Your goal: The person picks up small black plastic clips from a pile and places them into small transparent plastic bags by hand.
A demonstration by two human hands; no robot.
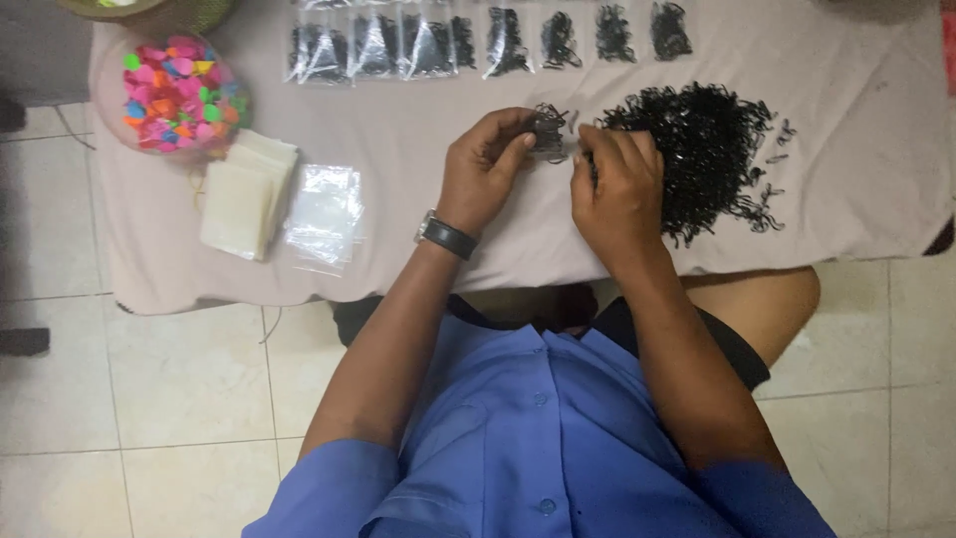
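Observation:
My left hand [488,164], with a dark wristwatch [445,235] on its wrist, pinches a small bunch of black hairpins [549,132] above the cloth-covered table [398,239]. My right hand [617,184] is right beside it, fingers curled at the bunch and at the edge of a big loose pile of black hairpins [702,154]. Whether the right fingers grip any pins is hidden.
A row of small clear bags filled with black pins [428,45] lies along the far edge. At the left are a bag of bright coloured pieces [179,95], a stack of pale sheets [244,194] and empty clear bags [324,214]. Tiled floor surrounds the table.

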